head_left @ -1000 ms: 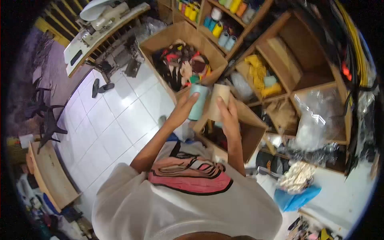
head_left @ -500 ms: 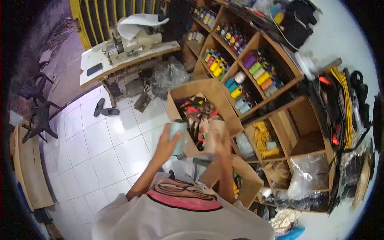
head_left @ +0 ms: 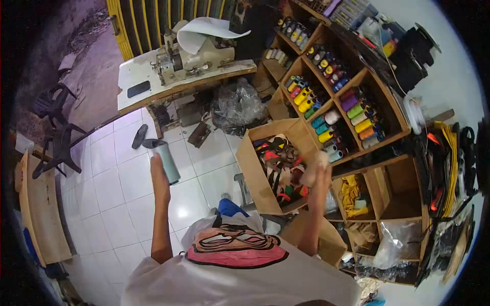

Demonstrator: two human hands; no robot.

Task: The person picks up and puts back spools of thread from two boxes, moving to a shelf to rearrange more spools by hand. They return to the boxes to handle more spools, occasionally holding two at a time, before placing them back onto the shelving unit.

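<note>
A pale teal thread spool [head_left: 167,164] is gripped in my left hand [head_left: 158,176], held out over the white tiled floor and tilted slightly. My right hand [head_left: 321,178] is closed around a beige thread spool [head_left: 309,174], partly hidden behind the fingers and a little blurred. It is at the right side of a large cardboard box [head_left: 250,176], which holds a jumble of coloured scraps [head_left: 280,163]. The two hands are wide apart.
Wooden shelves with rows of coloured thread spools [head_left: 362,120] stand at the right. A sewing machine [head_left: 199,53] sits on a white table [head_left: 130,102] at the back. Black sandals [head_left: 139,136] lie on the floor. A second cardboard box [head_left: 326,239] is beside my right forearm.
My hands have spread apart: the left moved left with the teal spool, the right moved right with the beige spool. The view has shifted, so the shelves and box sit further right.
</note>
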